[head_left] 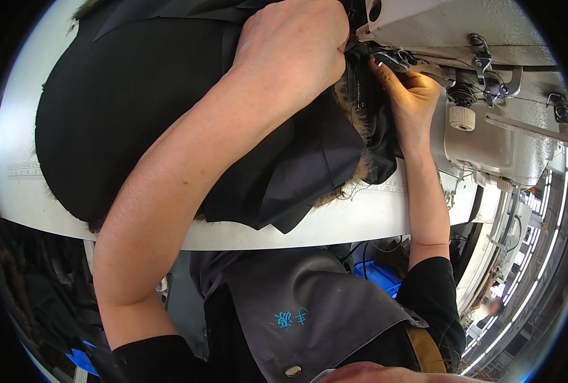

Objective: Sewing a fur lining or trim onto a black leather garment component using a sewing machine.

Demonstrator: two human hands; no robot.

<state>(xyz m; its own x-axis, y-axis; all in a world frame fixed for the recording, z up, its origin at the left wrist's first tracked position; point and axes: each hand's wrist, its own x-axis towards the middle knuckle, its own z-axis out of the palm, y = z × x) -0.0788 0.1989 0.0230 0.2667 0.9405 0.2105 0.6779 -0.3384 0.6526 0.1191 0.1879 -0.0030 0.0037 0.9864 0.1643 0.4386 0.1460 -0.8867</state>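
A black garment (131, 102) with brown fur (363, 167) along its inner edge lies spread and folded under the sewing machine (418, 22). My left hand (296, 48) is closed on the garment just left of the needle area; its fingertips are hidden behind the fist. Below that fist a dark zipper (359, 92) runs along the fabric. To the right of the zipper, my right hand (414, 99) is closed, thumb reaching to the cloth beside the presser foot and fingers curled behind. What it pinches is hidden.
The white work table (252, 239) has a ruler scale printed on it. Thread guides and a tension knob (462, 118) stick out from the machine near my right hand. Below the table edge are a blue bin (376, 276) and a grey apron (296, 306). Another person (486, 309) is far right.
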